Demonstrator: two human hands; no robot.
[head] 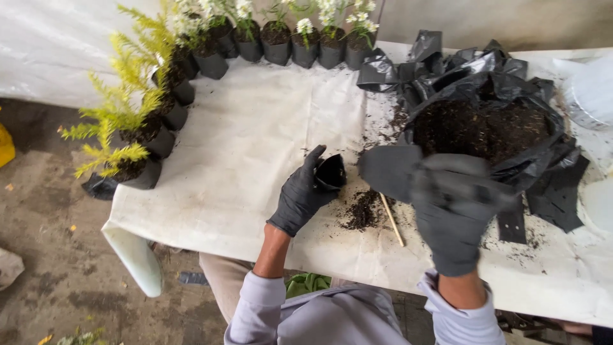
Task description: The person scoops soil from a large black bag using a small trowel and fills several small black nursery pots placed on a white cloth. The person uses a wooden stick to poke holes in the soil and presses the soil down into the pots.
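My left hand (300, 195), in a black glove, grips a small empty black plastic nursery bag (331, 172) and holds its mouth open just above the white sheet (242, 147). My right hand (454, 217), also gloved in black and blurred by motion, is raised beside a large black plastic bag of dark soil (485, 128); whether it holds soil or a bag is unclear. Between the hands lie spilled soil (364, 211) and a thin wooden stick (392, 219).
Yellow-green plants in black nursery bags (137, 137) line the table's left edge, and white-flowered ones (306, 41) stand along the back. Empty black bags (434, 61) are heaped behind the soil. A white container (590, 89) sits far right. Concrete floor lies to the left.
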